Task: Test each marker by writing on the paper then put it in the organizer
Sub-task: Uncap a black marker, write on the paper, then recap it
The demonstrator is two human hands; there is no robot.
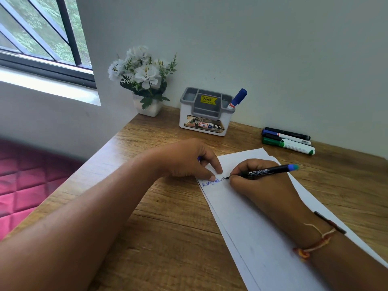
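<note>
My right hand (258, 185) grips a thin black marker (266, 171) with a blue end, its tip touching the white paper (247, 223) beside blue handwriting (211, 182). My left hand (189, 160) presses the paper's top left corner with its fingertips, and something small and blue, perhaps a cap (199, 158), shows between its fingers. The white and grey organizer (206, 111) stands by the wall with one blue-capped marker (237, 99) upright in its right slot. Several more markers (287, 140), black, blue and green capped, lie side by side at the back right.
A white pot of white flowers (144, 80) stands left of the organizer in the corner. The wooden desk (168, 217) meets the wall behind and drops off at its left edge above a red quilted surface (25, 179). A window is at upper left.
</note>
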